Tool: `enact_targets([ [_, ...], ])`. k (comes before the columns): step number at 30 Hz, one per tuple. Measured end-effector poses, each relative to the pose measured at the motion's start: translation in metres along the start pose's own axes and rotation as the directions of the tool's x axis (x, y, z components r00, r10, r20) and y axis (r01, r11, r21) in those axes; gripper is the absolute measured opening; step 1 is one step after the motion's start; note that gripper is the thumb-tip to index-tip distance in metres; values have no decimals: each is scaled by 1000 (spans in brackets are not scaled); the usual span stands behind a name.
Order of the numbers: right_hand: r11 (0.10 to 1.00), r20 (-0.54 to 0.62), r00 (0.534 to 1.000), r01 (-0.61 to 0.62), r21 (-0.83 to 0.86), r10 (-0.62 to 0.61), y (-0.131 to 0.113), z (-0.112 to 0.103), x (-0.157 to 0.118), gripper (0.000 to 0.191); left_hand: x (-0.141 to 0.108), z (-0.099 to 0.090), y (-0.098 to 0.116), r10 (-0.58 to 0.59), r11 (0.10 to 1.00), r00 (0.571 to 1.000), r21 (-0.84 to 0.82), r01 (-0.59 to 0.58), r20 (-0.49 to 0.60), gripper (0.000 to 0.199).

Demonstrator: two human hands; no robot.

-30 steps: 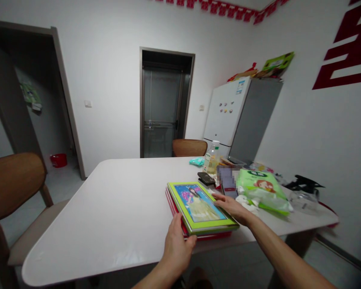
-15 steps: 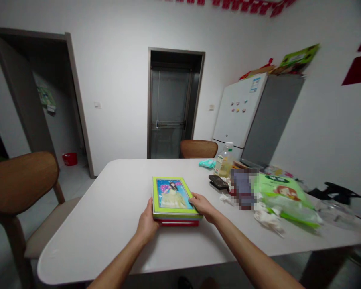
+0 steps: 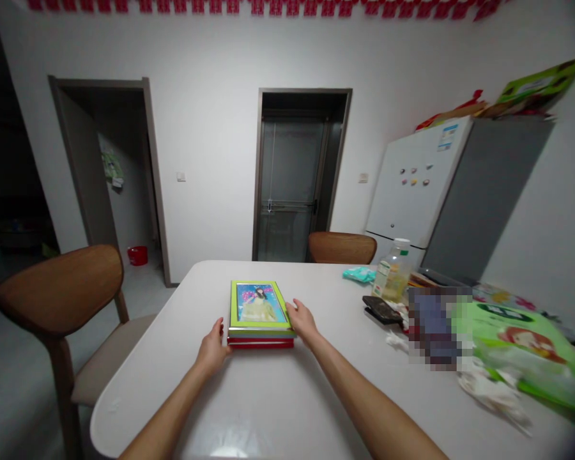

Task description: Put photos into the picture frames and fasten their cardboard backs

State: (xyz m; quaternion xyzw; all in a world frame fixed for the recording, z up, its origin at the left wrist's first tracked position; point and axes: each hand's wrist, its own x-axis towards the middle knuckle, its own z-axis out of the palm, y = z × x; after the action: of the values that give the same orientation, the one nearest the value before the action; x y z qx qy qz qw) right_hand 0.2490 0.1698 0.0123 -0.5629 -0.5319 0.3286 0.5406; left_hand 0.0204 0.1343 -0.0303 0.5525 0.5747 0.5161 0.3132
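Note:
A small stack of flat books [image 3: 259, 312] lies on the white table [image 3: 287, 396], its top cover green-framed with a picture of a figure in a dress, red covers beneath. My left hand [image 3: 211, 349] presses against the stack's near left corner. My right hand [image 3: 303, 321] rests against its right edge. Both hands grip the stack from the sides.
Right of the stack lie a dark wallet [image 3: 381, 309], a plastic bottle [image 3: 393, 280], a teal packet [image 3: 359, 274], crumpled tissues [image 3: 493, 391] and a green wipes pack [image 3: 527, 345]. Wooden chairs stand at left [image 3: 64, 297] and behind the table [image 3: 341, 246]. A white fridge [image 3: 426, 185] stands at right.
Both hands have slid the stack of books from the table's right front edge leftward and further in towards the middle; the view has swung left with it.

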Motion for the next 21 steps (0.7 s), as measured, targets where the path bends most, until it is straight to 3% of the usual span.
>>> enact_targets([
  [3,998,-72,997,12,-63,-17,-4,4,-3,44,1,-14,12,-19,999,997,-42,15,-79,54],
  [6,982,9,985,173,76,-174,-32,16,-24,65,-3,-19,47,24,990,991,-132,-41,-129,58],
  [10,817,195,902,235,526,-385,-93,29,-67,78,-25,-11,118,173,939,985,-297,-173,-25,72],
  [12,744,231,860,225,629,-456,-118,29,-84,79,-38,-9,148,344,809,931,-542,-227,124,79],
  [14,708,242,843,209,674,-480,-133,26,-96,79,-49,-10,167,406,732,898,-649,-210,168,83],
  [18,721,264,856,168,672,-446,-126,25,-100,79,-58,-12,165,407,723,893,-665,-186,193,85],
  [21,770,229,928,88,631,-294,-102,31,-92,73,-55,-6,144,263,771,949,-629,-99,172,80],
])
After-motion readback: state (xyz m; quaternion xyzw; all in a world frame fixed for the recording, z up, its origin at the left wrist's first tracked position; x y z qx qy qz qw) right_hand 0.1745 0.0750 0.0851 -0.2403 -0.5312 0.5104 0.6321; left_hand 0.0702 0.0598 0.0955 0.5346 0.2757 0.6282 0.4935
